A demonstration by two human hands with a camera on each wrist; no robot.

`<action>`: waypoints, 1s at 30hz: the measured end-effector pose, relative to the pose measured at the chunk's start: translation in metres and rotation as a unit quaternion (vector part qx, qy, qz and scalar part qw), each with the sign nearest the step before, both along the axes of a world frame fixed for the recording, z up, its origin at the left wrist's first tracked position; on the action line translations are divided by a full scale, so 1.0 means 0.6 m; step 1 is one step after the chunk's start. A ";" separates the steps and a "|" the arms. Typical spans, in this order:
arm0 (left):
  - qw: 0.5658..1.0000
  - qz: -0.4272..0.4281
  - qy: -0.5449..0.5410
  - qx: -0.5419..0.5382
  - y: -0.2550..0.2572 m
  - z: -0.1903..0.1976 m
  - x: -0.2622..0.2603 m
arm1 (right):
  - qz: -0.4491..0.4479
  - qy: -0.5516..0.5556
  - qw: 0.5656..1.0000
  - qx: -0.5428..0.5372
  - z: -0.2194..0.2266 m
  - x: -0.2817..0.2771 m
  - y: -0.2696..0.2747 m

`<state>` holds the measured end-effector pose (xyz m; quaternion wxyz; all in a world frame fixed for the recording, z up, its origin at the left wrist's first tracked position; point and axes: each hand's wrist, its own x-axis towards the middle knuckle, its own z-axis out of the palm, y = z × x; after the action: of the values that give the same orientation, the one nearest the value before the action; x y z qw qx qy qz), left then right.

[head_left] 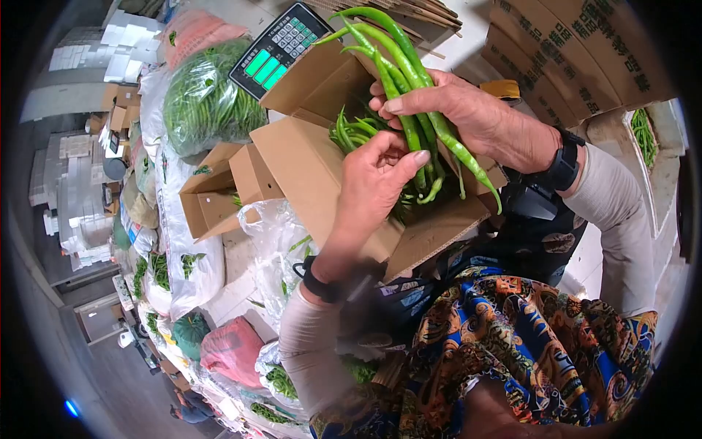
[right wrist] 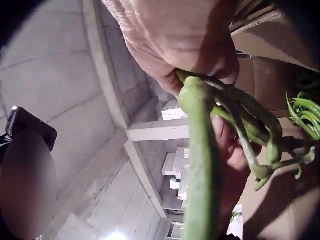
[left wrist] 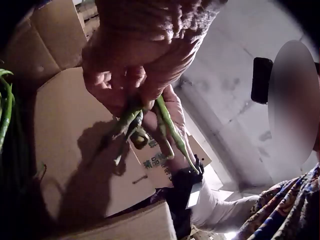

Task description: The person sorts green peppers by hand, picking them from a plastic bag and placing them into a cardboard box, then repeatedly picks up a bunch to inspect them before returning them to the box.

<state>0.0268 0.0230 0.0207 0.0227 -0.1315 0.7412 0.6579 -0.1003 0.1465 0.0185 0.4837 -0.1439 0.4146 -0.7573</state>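
Long green chili peppers (head_left: pixel 398 77) are bunched in my right hand (head_left: pixel 472 117), the thumb lying across them and the fingers curled behind. My left hand (head_left: pixel 373 183) pinches at the lower part of the same bunch, with its thumb and bent fingers close to the stems. In the left wrist view, several pepper ends (left wrist: pixel 172 132) hang below the left hand (left wrist: pixel 145 55). In the right wrist view, one pepper (right wrist: pixel 202 160) points toward the camera under the right hand (right wrist: pixel 185 42). Both hands are over an open cardboard box (head_left: pixel 303 172) with more peppers (head_left: pixel 355 132) inside.
Beyond the box stands a scale display (head_left: pixel 281 51) with lit green panels. A clear bag of green vegetables (head_left: pixel 212 99) and a smaller open carton (head_left: pixel 212 194) are to the left. Crumpled clear plastic (head_left: pixel 270 241) lies near the left forearm. Printed cardboard (head_left: pixel 570 58) stands at right.
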 end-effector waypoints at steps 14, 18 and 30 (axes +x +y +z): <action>0.999 -0.003 0.032 0.037 -0.037 0.009 0.021 | 0.000 -0.032 0.997 0.075 0.027 -0.027 0.025; 0.993 0.059 0.024 0.098 -0.059 -0.005 0.020 | 0.035 -0.021 0.998 0.045 0.025 -0.047 0.034; 0.989 0.105 -0.050 0.088 -0.091 -0.074 0.020 | -0.047 -0.074 0.996 -0.002 -0.007 -0.073 0.032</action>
<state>0.0391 -0.0317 -0.0238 0.0019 -0.2390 0.6604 0.7119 -0.1441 0.1659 0.0145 0.4765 -0.0687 0.3823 -0.7887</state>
